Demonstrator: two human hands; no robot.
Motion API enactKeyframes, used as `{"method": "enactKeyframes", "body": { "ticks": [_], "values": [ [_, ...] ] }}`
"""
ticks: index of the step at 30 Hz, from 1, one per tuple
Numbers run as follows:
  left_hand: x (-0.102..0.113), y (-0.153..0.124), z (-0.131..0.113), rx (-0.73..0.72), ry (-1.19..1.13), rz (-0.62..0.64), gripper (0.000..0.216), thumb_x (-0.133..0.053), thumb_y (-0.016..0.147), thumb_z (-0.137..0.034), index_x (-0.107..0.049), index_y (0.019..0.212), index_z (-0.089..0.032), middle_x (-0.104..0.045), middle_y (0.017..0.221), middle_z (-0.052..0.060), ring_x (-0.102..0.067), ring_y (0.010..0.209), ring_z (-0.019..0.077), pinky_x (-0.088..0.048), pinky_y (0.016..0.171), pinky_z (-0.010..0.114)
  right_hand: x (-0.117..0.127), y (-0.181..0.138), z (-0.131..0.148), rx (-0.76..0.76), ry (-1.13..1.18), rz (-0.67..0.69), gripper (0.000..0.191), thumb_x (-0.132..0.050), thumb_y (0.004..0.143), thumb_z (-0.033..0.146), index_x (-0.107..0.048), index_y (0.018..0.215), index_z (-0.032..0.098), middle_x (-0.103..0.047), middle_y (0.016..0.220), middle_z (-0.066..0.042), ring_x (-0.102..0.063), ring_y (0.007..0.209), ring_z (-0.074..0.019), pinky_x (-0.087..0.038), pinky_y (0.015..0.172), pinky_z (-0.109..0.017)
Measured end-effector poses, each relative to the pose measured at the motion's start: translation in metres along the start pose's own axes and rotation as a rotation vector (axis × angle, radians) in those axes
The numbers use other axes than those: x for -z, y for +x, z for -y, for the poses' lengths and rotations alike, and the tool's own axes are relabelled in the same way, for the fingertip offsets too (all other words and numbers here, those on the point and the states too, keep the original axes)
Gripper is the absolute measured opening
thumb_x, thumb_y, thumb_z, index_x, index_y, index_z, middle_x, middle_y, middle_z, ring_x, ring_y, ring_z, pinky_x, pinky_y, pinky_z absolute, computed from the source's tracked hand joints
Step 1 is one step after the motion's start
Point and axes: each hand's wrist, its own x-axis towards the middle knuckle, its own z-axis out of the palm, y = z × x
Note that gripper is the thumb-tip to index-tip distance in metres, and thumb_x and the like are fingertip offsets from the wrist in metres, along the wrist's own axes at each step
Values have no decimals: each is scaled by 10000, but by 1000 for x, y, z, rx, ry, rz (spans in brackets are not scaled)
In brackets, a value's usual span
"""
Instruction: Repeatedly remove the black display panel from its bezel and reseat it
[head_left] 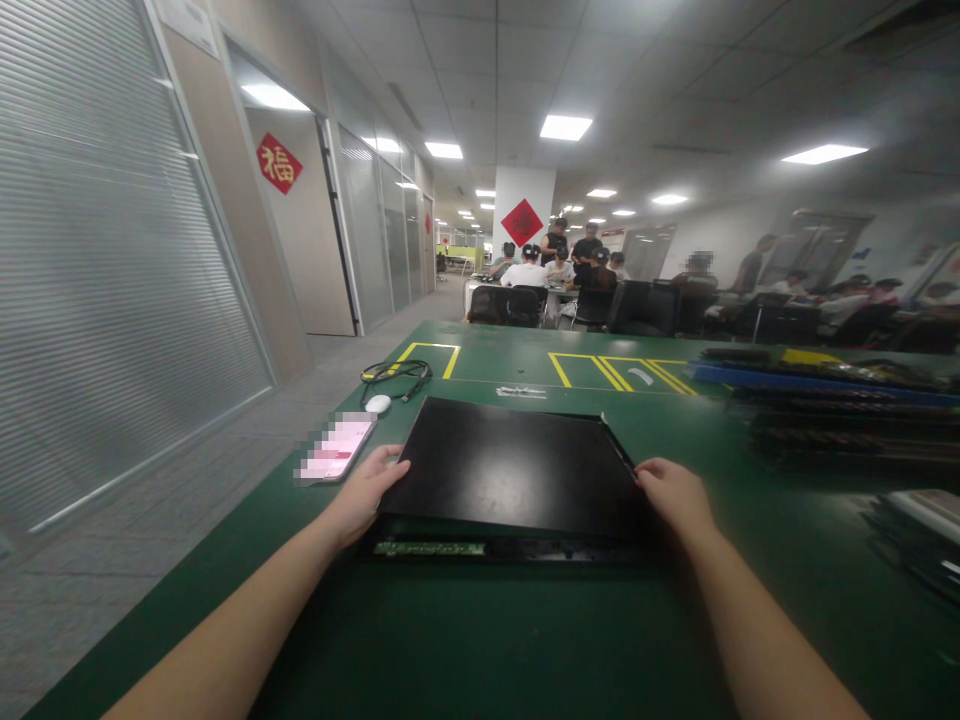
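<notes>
A flat black screen panel [502, 465] lies in front of me over a green tabletop, its glossy face up and reflecting light. Its left edge is pinched by my left hand [375, 490], thumb on top. On the opposite side, my right hand [675, 495] has its fingers closed at the panel's right edge, where a thin strip of rim [619, 445] shows. Along the near side runs a dark lower strip [562, 550] with a narrow green circuit board [431, 548] on it. Whether panel and strip are joined is unclear.
Left of the panel are a phone [337, 448], a white mouse-like object [378, 404] and a coiled black cable [396, 378]. Blurred stacks of dark parts [840, 420] fill the table's right side. Yellow tape [615, 372] marks the far end. Several people sit beyond.
</notes>
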Motion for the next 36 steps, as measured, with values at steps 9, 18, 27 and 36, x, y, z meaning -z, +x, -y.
{"method": "enactKeyframes", "body": {
  "ticks": [9, 18, 27, 36],
  "values": [
    [-1, 0, -1, -33, -14, -49, 429, -830, 685, -259, -634, 1056, -167, -778, 860, 58, -733, 726, 208, -561, 657, 279, 1, -1, 1, -7, 0, -5, 274, -506, 789, 323, -755, 868, 239, -757, 892, -52, -669, 840, -228, -430, 662, -291],
    [12, 7, -1, -155, 310, -185, 440, -880, 608, -327, -755, 996, -159, -703, 1241, 159, -573, 1251, 363, -441, 1056, 428, 2, -1, 1, -34, 36, 21, 288, -500, 786, 333, -754, 893, 248, -752, 892, -39, -667, 864, -220, -433, 674, -286],
    [19, 11, 2, -235, 506, -201, 352, -846, 615, -359, -784, 900, -163, -607, 1338, 178, -456, 1354, 407, -387, 1108, 437, 1, 0, 0, -37, 43, 26, 282, -498, 776, 324, -749, 878, 247, -748, 884, -36, -661, 864, -218, -433, 680, -286],
    [39, 29, 19, -281, 843, -119, 577, -702, 665, -576, -774, 1056, -157, -629, 1344, 172, -557, 1265, 378, -440, 1059, 470, -1, 2, -2, -34, 43, 15, 266, -515, 758, 327, -747, 856, 240, -751, 872, -43, -659, 844, -230, -424, 671, -298]
  ]
}}
